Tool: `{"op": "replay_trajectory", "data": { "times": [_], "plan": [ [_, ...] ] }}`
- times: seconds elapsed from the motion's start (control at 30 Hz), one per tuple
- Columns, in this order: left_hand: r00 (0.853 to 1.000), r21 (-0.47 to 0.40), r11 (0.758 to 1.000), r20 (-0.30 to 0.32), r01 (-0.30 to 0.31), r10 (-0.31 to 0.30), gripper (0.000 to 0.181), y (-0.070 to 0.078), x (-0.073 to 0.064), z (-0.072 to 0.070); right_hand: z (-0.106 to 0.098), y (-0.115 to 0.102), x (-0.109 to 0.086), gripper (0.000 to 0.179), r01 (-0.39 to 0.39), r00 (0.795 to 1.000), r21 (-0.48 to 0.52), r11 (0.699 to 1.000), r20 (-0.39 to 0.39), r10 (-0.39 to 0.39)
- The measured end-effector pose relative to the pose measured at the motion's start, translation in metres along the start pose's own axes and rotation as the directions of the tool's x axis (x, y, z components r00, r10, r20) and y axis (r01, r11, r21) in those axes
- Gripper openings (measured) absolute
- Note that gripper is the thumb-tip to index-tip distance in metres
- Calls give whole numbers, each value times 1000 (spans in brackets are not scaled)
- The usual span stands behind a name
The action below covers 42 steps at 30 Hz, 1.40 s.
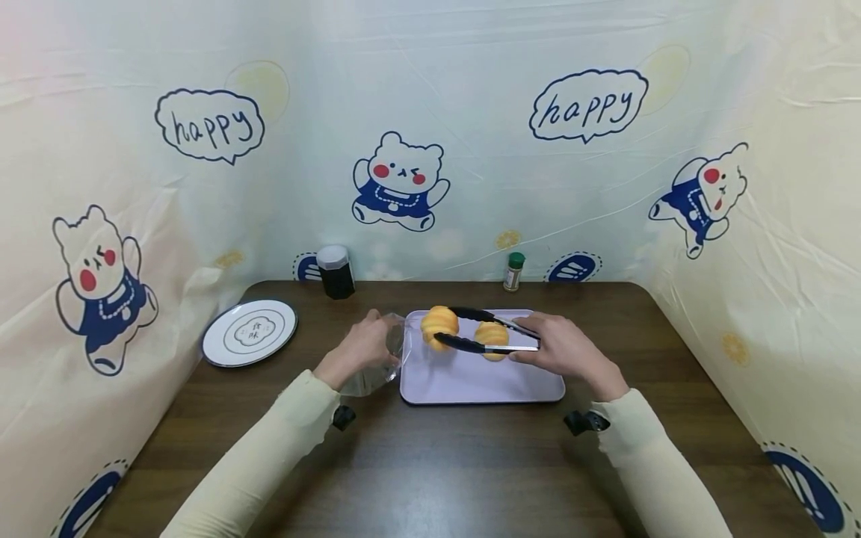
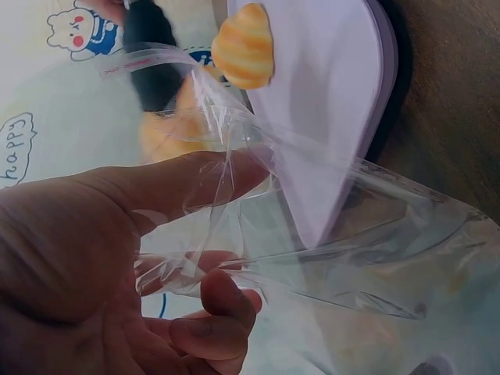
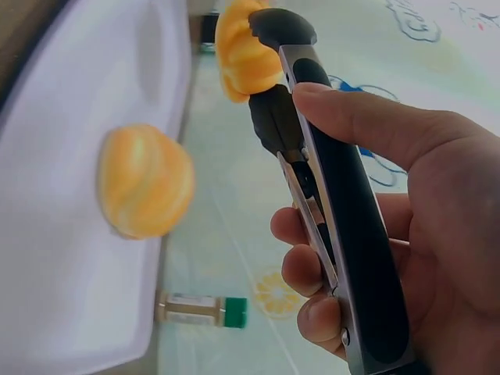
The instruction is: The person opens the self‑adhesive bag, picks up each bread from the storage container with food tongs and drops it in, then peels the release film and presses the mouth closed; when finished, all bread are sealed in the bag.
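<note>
My left hand (image 1: 363, 345) holds a clear plastic bag (image 2: 375, 226) beside the left end of the lilac tray (image 1: 471, 387). In the left wrist view, the thumb and fingers spread the bag's mouth apart. My right hand (image 1: 568, 350) grips metal tongs with black tips (image 3: 344, 211). Between the tong tips is a striped golden bread roll (image 3: 238, 51), held above the tray's left side close to the bag. A second, similar bread roll (image 3: 147, 181) lies on the tray beneath the tongs.
A white plate (image 1: 222, 340) with a dark rim stands at the left. Toward the back are a black jar with a grey lid (image 1: 336, 275) and a small green-capped seasoning bottle (image 1: 513, 273). A printed cloth (image 1: 471, 187) encloses the table's back and sides.
</note>
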<state>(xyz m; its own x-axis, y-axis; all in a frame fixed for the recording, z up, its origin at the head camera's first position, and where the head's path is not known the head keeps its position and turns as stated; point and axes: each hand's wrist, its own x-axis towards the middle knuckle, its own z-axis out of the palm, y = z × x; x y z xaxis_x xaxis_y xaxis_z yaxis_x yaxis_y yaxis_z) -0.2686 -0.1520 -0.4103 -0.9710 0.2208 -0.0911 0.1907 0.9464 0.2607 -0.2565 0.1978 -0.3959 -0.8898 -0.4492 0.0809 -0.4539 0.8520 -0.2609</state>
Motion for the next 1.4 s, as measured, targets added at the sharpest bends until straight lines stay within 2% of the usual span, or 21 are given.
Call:
{"op": "replay_trajectory", "data": {
  "times": [0.23, 0.43, 0.6, 0.77, 0.9, 1.1, 1.4],
  "plan": [
    [1000, 16, 1000, 1, 24, -24, 81, -2, 1, 2, -17, -3, -12, 70, 56, 996, 2, 998, -70, -55],
    [1000, 28, 999, 4, 23, -23, 81, -2, 1, 1, -24, -11, -19, 67, 119, 990, 41, 992, -83, -115],
    [1000, 25, 1000, 6, -9, 9, 81, -3, 1, 0, -29, -21, -22, 66, 175, 983, 75, 982, -60, -171],
    [999, 6, 999, -5, -42, 42, 65, -5, 0, 0, -28, -29, -21, 67, 220, 976, 90, 971, -12, -220],
    [997, 21, 997, -13, -72, 72, 60, -6, 0, 0, -24, -30, -18, 63, 242, 969, 119, 963, 12, -245],
    [997, 41, 997, -26, -72, 74, 58, -4, -2, -1, -21, -28, -12, 63, 226, 973, 101, 969, 24, -229],
    [998, 30, 998, -29, -51, 52, 81, -2, -3, -2, -23, -27, -13, 68, 147, 989, 35, 989, 21, -148]
  ]
}}
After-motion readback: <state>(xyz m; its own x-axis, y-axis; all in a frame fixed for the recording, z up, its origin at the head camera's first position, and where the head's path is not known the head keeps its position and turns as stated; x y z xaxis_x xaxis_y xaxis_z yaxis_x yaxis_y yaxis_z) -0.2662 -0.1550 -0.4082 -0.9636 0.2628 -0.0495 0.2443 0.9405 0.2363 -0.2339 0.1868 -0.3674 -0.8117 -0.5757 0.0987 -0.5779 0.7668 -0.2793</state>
